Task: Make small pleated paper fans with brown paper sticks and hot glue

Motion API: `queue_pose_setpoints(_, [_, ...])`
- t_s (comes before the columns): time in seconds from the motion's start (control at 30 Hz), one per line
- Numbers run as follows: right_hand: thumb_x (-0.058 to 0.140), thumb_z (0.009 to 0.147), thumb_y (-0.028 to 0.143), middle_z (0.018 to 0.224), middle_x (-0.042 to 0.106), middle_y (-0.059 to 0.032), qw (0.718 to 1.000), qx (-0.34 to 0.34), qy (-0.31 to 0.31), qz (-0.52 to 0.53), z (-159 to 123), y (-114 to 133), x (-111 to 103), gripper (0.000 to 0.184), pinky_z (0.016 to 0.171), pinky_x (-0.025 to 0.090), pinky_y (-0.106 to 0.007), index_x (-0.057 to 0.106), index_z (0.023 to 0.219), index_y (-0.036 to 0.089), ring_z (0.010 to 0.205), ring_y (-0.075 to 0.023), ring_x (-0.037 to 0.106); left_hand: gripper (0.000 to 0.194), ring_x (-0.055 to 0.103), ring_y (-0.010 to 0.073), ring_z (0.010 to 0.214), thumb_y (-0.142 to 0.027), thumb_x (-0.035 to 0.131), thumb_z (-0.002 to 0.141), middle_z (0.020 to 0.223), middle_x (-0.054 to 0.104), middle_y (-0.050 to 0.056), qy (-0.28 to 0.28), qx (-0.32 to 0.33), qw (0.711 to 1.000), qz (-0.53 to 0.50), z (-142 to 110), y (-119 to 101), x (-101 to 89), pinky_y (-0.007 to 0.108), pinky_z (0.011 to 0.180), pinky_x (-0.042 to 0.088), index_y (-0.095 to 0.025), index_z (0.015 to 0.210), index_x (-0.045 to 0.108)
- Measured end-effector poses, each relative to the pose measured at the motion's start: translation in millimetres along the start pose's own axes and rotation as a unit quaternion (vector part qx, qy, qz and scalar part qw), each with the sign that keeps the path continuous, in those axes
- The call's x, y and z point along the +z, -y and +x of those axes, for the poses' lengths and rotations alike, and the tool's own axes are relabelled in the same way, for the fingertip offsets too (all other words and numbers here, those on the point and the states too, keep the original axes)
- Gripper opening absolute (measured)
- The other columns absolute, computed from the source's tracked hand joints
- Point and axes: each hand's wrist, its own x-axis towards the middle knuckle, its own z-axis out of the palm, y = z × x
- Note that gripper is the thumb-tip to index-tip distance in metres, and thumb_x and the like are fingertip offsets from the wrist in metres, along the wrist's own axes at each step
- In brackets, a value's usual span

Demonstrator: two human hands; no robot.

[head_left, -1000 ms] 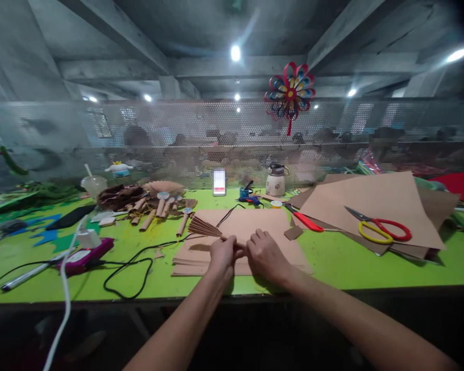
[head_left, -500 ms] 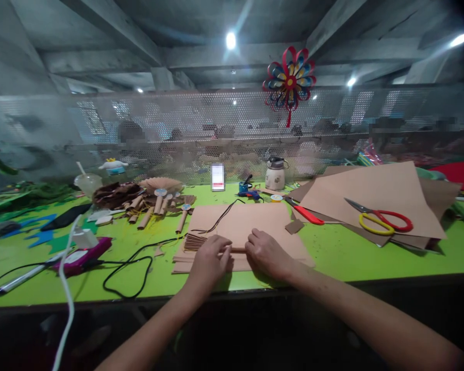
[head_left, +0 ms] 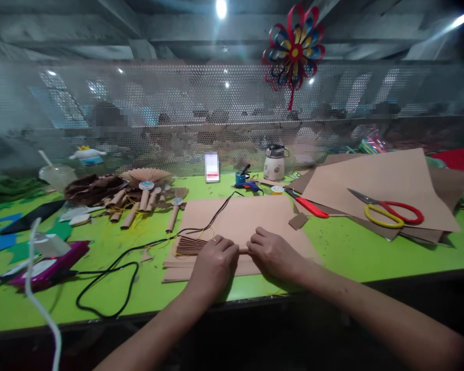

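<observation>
A pleated strip of brown kraft paper (head_left: 189, 246) lies across the stack of brown paper sheets (head_left: 251, 211) in front of me, its folds fanned slightly at the left end. My left hand (head_left: 215, 263) is closed over the strip, fingertips pressed on its upper edge. Close beside it, my right hand (head_left: 274, 253) pinches the strip's right part, which is mostly hidden under the fingers. Only a thin folded edge shows between the two hands. A black cord (head_left: 216, 212) crosses the sheets just behind the pleats.
Several finished paper fans with rolled handles (head_left: 146, 193) lie at the back left. Scissors (head_left: 390, 211) rest on large brown sheets (head_left: 371, 180) at right, near a red-handled cutter (head_left: 311, 208). A purple power strip (head_left: 54, 265), a phone (head_left: 212, 167) and a bottle (head_left: 274, 163) stand around.
The pleated strip, earlier raised at its left end and more fanned, has come down flat onto the sheets. My left hand shifted from gripping underneath to pressing on top. The camera tilted down.
</observation>
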Motion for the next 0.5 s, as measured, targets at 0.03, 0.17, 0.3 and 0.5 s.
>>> queue_pose_setpoints(0.03, [0.049,0.095,0.01,0.08,0.061,-0.0072,1.0,-0.001,0.006,0.01,0.7,-1.7,-0.6,0.018,0.067,0.036,-0.034,0.062,0.084,0.014,0.081,-0.0211,0.047,0.021,0.052,0.02,0.075,-0.012,0.051,0.091,0.076,0.065,0.005,0.002,-0.004,1.0,-0.006,1.4,2.0,0.6,0.033,0.066,0.042,-0.017,0.076,0.065])
queue_pose_setpoints(0.17, [0.05,0.095,0.013,0.081,0.061,-0.0072,0.999,0.003,0.023,0.024,2.5,-6.0,-3.1,0.017,0.067,0.035,-0.034,0.063,0.085,0.015,0.081,-0.0211,0.046,0.02,0.054,0.0192,0.074,-0.015,0.053,0.091,0.077,0.068,0.005,0.015,-0.006,0.999,-0.041,5.8,9.1,1.0,0.032,0.065,0.043,-0.017,0.079,0.068])
queue_pose_setpoints(0.3, [0.051,0.096,0.019,0.09,0.062,-0.0088,1.0,0.027,0.017,-0.001,2.1,-6.6,-5.1,0.014,0.073,0.035,-0.037,0.064,0.091,0.015,0.087,-0.0235,0.046,0.023,0.057,0.0201,0.077,-0.018,0.051,0.094,0.078,0.069,0.006,0.031,-0.012,0.997,-0.075,8.3,14.0,1.6,0.033,0.067,0.047,-0.017,0.079,0.069])
queue_pose_setpoints(0.5, [0.045,0.098,0.016,0.115,0.063,-0.0136,0.999,0.034,0.034,0.014,-1.9,-6.2,-5.0,0.023,0.092,0.035,-0.044,0.061,0.114,0.013,0.109,-0.0272,0.049,0.026,0.06,0.0245,0.113,-0.019,0.046,0.096,0.11,0.072,0.011,0.018,0.015,0.994,-0.103,1.4,18.8,10.0,0.039,0.097,0.05,-0.013,0.109,0.067])
